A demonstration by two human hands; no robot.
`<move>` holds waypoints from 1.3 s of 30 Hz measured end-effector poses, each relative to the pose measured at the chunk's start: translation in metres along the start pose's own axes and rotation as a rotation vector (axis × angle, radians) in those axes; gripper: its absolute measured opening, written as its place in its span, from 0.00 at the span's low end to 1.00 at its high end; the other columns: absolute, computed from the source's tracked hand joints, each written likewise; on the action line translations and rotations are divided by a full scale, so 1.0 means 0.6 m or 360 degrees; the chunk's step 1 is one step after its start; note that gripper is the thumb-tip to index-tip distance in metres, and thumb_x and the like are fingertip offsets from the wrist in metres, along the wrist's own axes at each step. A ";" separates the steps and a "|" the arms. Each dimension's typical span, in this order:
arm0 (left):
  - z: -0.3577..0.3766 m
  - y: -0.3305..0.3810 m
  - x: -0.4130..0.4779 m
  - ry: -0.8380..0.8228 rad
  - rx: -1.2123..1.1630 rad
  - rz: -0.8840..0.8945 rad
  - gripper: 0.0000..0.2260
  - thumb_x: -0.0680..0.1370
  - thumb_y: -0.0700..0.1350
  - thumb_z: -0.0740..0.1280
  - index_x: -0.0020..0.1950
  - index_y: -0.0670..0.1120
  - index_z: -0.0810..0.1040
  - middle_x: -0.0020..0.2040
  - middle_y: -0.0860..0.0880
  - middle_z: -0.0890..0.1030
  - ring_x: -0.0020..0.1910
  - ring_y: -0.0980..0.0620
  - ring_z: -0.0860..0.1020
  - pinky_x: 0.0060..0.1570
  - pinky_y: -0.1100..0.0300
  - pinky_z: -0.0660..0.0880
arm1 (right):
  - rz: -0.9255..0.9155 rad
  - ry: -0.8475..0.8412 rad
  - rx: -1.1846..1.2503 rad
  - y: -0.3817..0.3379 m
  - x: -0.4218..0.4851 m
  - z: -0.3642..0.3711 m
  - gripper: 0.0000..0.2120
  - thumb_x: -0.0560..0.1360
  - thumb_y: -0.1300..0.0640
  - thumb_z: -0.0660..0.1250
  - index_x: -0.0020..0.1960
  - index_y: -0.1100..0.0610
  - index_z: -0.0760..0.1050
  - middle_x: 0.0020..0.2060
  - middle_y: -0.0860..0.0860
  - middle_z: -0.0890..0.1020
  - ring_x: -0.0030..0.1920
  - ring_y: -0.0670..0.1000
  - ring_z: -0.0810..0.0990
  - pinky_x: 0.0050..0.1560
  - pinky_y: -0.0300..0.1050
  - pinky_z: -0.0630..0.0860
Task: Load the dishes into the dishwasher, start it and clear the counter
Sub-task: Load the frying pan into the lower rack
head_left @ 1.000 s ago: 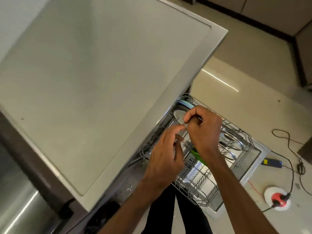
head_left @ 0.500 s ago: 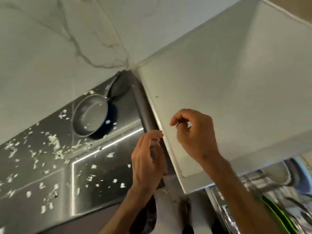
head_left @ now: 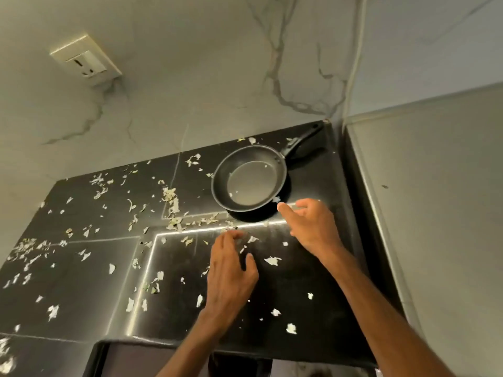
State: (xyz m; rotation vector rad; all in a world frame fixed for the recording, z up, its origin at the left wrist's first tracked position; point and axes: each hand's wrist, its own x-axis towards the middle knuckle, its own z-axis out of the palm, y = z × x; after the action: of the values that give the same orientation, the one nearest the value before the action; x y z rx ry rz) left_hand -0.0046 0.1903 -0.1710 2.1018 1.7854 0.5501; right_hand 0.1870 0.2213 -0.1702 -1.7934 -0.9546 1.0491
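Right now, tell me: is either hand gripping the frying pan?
No: the right hand hovers open beside the frying pan rim, and the left hand rests on the counter.

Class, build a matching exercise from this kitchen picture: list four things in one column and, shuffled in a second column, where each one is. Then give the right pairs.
Things
1. frying pan
2. wall socket
3. left hand
4. right hand

Places
A. on the marbled wall, upper left
B. reaching toward the pan's near rim, fingers open
C. at the back of the black counter, handle toward the corner
D. palm down over the scraps in the middle of the counter

Pairs: 1-C, 2-A, 3-D, 4-B
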 end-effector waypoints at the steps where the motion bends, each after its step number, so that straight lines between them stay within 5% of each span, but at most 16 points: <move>1: 0.003 -0.017 0.011 -0.0133 0.0098 -0.0030 0.23 0.77 0.45 0.69 0.70 0.50 0.68 0.67 0.52 0.71 0.69 0.51 0.69 0.70 0.51 0.70 | 0.0047 -0.0001 -0.0083 0.001 0.023 0.019 0.22 0.76 0.41 0.68 0.52 0.62 0.78 0.40 0.54 0.84 0.45 0.55 0.84 0.48 0.48 0.76; 4: 0.000 -0.043 0.045 -0.0416 0.0363 -0.0052 0.31 0.80 0.53 0.64 0.80 0.43 0.58 0.80 0.45 0.57 0.79 0.47 0.54 0.78 0.54 0.54 | -0.0120 0.0348 -0.0209 -0.010 0.069 0.052 0.17 0.77 0.50 0.69 0.57 0.62 0.77 0.48 0.55 0.83 0.53 0.54 0.81 0.48 0.40 0.68; 7: -0.012 -0.049 0.070 -0.0581 0.0637 0.0115 0.32 0.82 0.57 0.58 0.81 0.42 0.54 0.82 0.43 0.53 0.80 0.45 0.52 0.77 0.53 0.55 | -0.0565 0.0658 -0.0390 -0.035 0.102 0.053 0.19 0.76 0.65 0.66 0.66 0.60 0.72 0.60 0.56 0.77 0.61 0.54 0.75 0.59 0.40 0.70; 10: -0.023 -0.049 0.080 -0.0666 0.0875 0.0235 0.33 0.84 0.59 0.56 0.80 0.39 0.53 0.81 0.40 0.53 0.79 0.43 0.54 0.76 0.51 0.60 | -0.0837 0.0374 -0.0957 -0.056 0.156 0.057 0.33 0.71 0.70 0.68 0.74 0.64 0.65 0.73 0.61 0.67 0.76 0.60 0.62 0.77 0.50 0.62; 13: -0.021 -0.049 0.084 -0.0663 0.0918 0.0250 0.34 0.83 0.59 0.56 0.80 0.38 0.54 0.80 0.39 0.55 0.77 0.42 0.56 0.70 0.51 0.69 | -0.0819 -0.0069 -0.1747 -0.074 0.210 0.057 0.43 0.73 0.62 0.74 0.80 0.65 0.53 0.80 0.63 0.53 0.81 0.62 0.44 0.80 0.64 0.45; 17: -0.019 -0.056 0.084 -0.0642 0.0870 0.0243 0.34 0.83 0.60 0.57 0.80 0.39 0.54 0.79 0.40 0.56 0.76 0.43 0.57 0.61 0.50 0.77 | -0.0663 -0.0229 -0.1967 -0.104 0.249 0.044 0.30 0.76 0.63 0.69 0.75 0.61 0.62 0.72 0.58 0.70 0.79 0.58 0.58 0.72 0.76 0.36; 20: -0.017 -0.059 0.086 -0.0656 0.0884 0.0238 0.35 0.83 0.60 0.58 0.80 0.38 0.53 0.79 0.40 0.56 0.77 0.43 0.57 0.61 0.49 0.77 | -0.0657 -0.0223 -0.2151 -0.120 0.244 0.038 0.12 0.77 0.65 0.66 0.60 0.59 0.73 0.59 0.58 0.78 0.68 0.60 0.71 0.73 0.77 0.46; 23: -0.016 -0.059 0.088 -0.0671 0.0913 0.0235 0.35 0.83 0.60 0.58 0.80 0.38 0.53 0.79 0.39 0.56 0.77 0.41 0.57 0.61 0.48 0.77 | -0.0574 -0.0352 -0.2043 -0.125 0.229 0.022 0.06 0.78 0.55 0.69 0.51 0.57 0.74 0.53 0.57 0.80 0.52 0.58 0.79 0.58 0.59 0.75; 26: -0.016 -0.061 0.088 -0.0682 0.0914 0.0236 0.35 0.84 0.60 0.57 0.80 0.38 0.53 0.78 0.39 0.56 0.75 0.41 0.58 0.60 0.48 0.78 | -0.0355 -0.0544 -0.1776 -0.116 0.215 0.009 0.18 0.75 0.46 0.75 0.39 0.54 0.69 0.40 0.53 0.78 0.39 0.52 0.76 0.42 0.48 0.73; 29: -0.017 -0.060 0.087 -0.0687 0.0916 0.0237 0.34 0.84 0.60 0.57 0.80 0.38 0.54 0.77 0.39 0.56 0.75 0.42 0.59 0.60 0.48 0.77 | -0.0059 -0.0506 -0.1142 -0.100 0.188 0.010 0.19 0.74 0.48 0.76 0.34 0.58 0.72 0.30 0.52 0.75 0.31 0.50 0.72 0.34 0.44 0.67; 34: -0.020 -0.054 0.084 -0.0683 0.0881 0.0204 0.34 0.83 0.59 0.58 0.80 0.38 0.54 0.76 0.40 0.57 0.74 0.42 0.59 0.59 0.48 0.77 | -0.0105 -0.0149 -0.0911 -0.072 0.149 0.020 0.15 0.75 0.49 0.74 0.41 0.60 0.76 0.36 0.55 0.83 0.33 0.52 0.83 0.42 0.53 0.83; 39: -0.021 -0.048 0.083 -0.0698 0.0886 0.0178 0.34 0.83 0.59 0.59 0.80 0.38 0.54 0.76 0.39 0.57 0.73 0.41 0.60 0.58 0.49 0.77 | -0.0496 0.0065 -0.0813 -0.076 0.101 0.021 0.11 0.79 0.56 0.70 0.57 0.56 0.71 0.42 0.52 0.81 0.31 0.50 0.85 0.36 0.51 0.84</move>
State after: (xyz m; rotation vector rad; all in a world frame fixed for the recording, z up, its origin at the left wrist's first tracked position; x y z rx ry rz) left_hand -0.0282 0.2442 -0.1700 2.4302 1.6886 -0.4166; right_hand 0.1884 0.2955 -0.1495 -1.9663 -1.5198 0.6017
